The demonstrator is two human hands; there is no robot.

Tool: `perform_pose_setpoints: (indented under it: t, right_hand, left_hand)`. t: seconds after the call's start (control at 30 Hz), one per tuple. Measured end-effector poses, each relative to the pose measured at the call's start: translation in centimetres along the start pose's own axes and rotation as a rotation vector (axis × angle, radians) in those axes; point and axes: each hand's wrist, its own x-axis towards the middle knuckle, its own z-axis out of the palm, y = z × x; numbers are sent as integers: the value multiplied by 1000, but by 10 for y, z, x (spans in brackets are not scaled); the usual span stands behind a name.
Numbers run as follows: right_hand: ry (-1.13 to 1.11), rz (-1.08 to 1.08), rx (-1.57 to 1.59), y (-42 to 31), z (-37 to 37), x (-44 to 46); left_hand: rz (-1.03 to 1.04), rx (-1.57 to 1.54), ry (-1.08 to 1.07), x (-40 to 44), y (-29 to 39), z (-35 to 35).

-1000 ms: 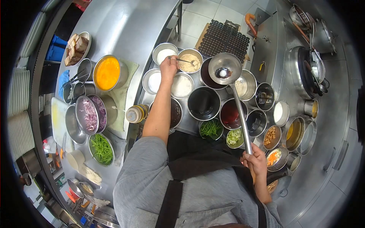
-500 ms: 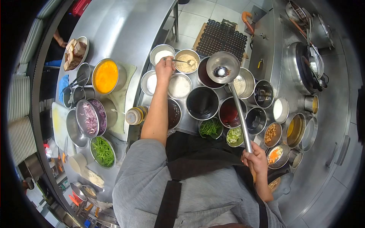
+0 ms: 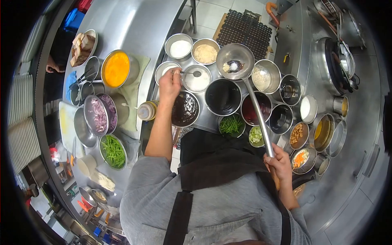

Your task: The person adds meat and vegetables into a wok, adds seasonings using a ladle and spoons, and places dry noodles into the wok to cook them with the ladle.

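Observation:
My left hand (image 3: 169, 86) is closed on the handle of a small metal spoon (image 3: 197, 74). The spoon's dark tip hovers over a round tin of white granules (image 3: 198, 84). In my right hand (image 3: 280, 162) is the long handle of a steel ladle (image 3: 258, 112), gripped near its wooden end. The ladle's bowl (image 3: 235, 52) is above the tins and holds dark liquid, white grains and a beige clump. Behind the granules stands a tin of beige seasoning (image 3: 205, 53). Another white-filled tin (image 3: 180, 49) is beside it, and a tin of dark sauce (image 3: 185, 109) lies below my left wrist.
Tins of black liquid (image 3: 223, 97), red liquid (image 3: 250, 109) and chopped greens (image 3: 232, 125) crowd the front. On the left counter are orange liquid (image 3: 116, 68), sliced onions (image 3: 99, 116) and green strips (image 3: 112, 151). A person's hand (image 3: 52, 65) shows at far left.
My left hand has moved the spoon from the beige seasoning toward me, over the white granules. A beige clump now lies in the ladle. The whole view has shifted slightly.

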Motion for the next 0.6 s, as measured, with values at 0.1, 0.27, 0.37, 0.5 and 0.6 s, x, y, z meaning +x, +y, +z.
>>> perform_pose_setpoints:
  t: [0.1,0.27,0.37,0.5,0.6]
  right_hand:
    - [18,25,-39,1,-1,1]
    - [18,31,-50,-3,3,0]
    - [21,24,-51,-3,6,-1]
    - [28,7,-65,0,6,-2]
    - [33,10,-54,0,7,-2]
  left_hand:
    - [-14,16,-24,-8,-26,12]
    - [-59,-69,-86,-10,-48,27]
    - [-53,-126,-109,-12,-51,31]
    - [-92,-167,-136,-13,-53,28]
    - [-214,-175,-162,-11,-51,23]
